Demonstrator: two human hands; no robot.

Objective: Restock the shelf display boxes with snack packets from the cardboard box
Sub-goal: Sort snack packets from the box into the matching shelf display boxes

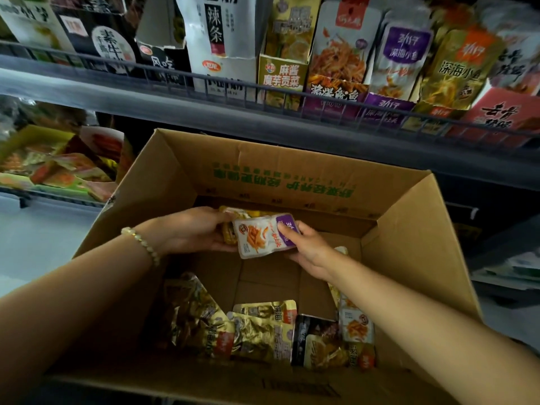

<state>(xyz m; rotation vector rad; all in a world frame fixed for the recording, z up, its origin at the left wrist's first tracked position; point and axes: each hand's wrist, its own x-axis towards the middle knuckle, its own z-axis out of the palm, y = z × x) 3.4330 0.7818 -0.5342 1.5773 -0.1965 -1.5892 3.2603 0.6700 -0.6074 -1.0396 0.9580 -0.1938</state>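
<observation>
1. A white packet with a purple end (pixel 258 238) is held face up in the far half of the open cardboard box (pixel 292 176), above the box floor.
2. The right hand (pixel 309 249) pinches the purple end, thumb on top and fingers beneath. Its grip is clamped on that packet.
3. The left hand (pixel 190 229) curls round a small stack of yellow packets (pixel 229 238), which touch the left edge of the white packet. Its grip is closed on the stack. A bead bracelet (pixel 140 242) sits on the left wrist.
4. Loose packets lie at the near end of the box: crumpled gold packets (pixel 257 331), a dark packet (pixel 312 337) just right of them, and another white packet (pixel 356 323) leaning against the right wall.
5. The box flaps stand open, and the far flap carries green print.
6. Behind and above the box, a shelf with a wire rail (pixel 204 80) holds a row of display boxes with upright packets. A purple display box (pixel 382 109) stands right of centre.
7. At lower left, a yellow-green tray (pixel 32 135) holds mixed packets.
</observation>
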